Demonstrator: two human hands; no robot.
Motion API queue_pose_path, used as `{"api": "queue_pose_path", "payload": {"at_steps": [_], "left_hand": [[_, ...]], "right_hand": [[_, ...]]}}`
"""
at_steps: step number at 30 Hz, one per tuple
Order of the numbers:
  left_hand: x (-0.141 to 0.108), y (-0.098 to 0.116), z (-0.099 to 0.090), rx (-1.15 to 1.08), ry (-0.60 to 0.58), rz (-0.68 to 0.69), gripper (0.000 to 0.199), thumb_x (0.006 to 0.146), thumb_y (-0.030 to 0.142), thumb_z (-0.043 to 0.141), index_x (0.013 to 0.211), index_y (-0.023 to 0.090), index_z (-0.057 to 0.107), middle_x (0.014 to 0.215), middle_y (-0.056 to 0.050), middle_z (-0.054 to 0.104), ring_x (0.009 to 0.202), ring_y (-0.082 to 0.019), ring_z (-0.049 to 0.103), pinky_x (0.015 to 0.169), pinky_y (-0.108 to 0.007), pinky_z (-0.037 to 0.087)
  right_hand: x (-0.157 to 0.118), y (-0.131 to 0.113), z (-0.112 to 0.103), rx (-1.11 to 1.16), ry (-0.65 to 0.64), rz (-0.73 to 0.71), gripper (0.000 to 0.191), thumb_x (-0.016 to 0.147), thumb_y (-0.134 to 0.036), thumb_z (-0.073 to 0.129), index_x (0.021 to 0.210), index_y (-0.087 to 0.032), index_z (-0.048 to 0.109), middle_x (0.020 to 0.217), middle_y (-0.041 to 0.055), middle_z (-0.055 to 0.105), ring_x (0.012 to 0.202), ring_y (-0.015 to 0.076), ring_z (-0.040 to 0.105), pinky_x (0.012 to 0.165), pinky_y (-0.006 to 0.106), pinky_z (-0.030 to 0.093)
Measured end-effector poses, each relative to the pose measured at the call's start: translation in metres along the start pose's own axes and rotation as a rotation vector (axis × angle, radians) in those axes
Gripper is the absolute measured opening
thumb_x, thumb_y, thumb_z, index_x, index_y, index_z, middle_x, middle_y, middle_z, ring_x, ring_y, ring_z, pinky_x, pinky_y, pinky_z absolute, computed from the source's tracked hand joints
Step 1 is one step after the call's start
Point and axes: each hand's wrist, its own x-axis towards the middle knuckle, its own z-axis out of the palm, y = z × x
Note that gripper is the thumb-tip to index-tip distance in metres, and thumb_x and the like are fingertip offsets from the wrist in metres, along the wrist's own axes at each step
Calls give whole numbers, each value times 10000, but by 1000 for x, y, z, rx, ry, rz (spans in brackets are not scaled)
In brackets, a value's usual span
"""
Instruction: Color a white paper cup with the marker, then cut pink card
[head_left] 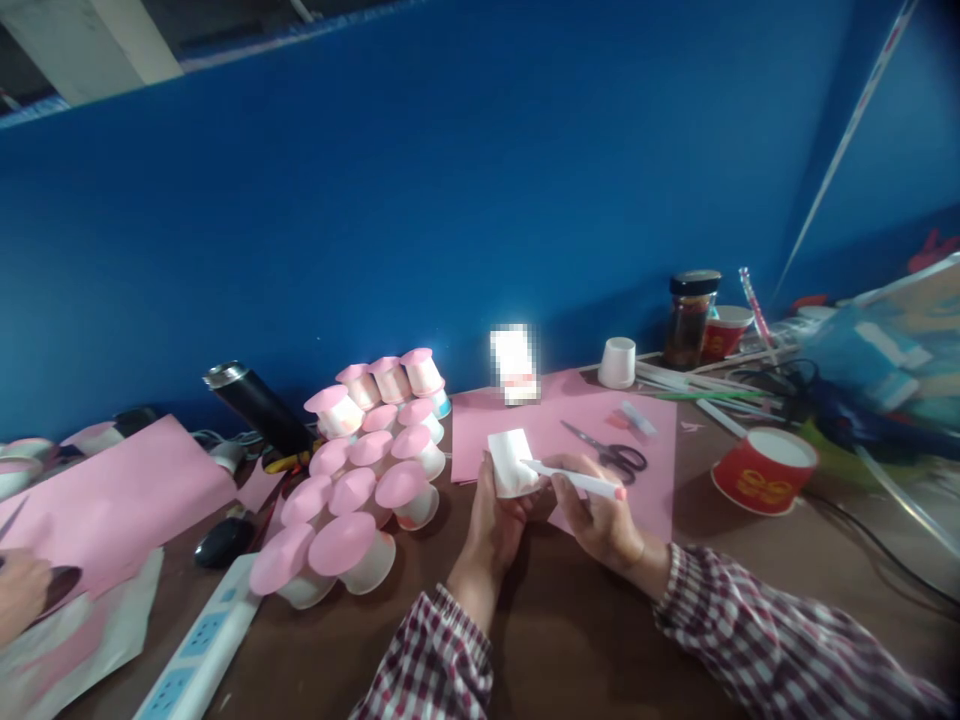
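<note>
Far left: a co-worker's hand [21, 592] at the picture's edge, beside a pink sheet [135, 490].
Power strip [196, 645]: slanting up from the bottom, black mouse [225, 540] just beside its top end.
Pink-topped cups [346, 552]: packed in rows, crowding the left hand's outer side.
Left hand [499, 530]: fingers curled around a white cup [511, 465], held up off the desk, near the middle!
Right hand [598, 520]: fingers pinched on a white pen [577, 480], tip right at the cup's side.
Behind the hands: pink paper [472, 425], scissors [611, 455] lying on it; blue partition [480, 200] walls off the back.
Room: brown tabletop [570, 630] shows between the forearms.
Right: red tub [765, 475] stands well apart from the pen, a dark cable [874, 530] trailing beyond.
</note>
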Motion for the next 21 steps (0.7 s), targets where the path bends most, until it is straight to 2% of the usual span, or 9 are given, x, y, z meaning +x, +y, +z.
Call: {"api": "queue_pose_path", "payload": {"at_steps": [9,21], "left_hand": [[-2,-3,0,-6,14,19,420,832,522,537,904,117,618,742,-50,660,617,-138,602,541,-235,426],[-4,-4,1,-30,-66,-7,482,822,567,517,912,106,630,806,-78,686,692,-175,635,670,-294,488]], "right_hand": [[-2,4,3,-8,-8,-27,142,893,-195,502,1007,-196,588,830,43,681,707,165,670,661,282,560],[-3,8,5,-53,3,-53,145,895,-187,497,1009,-190,586,852,48,680,733,166,662,670,280,555]]}}
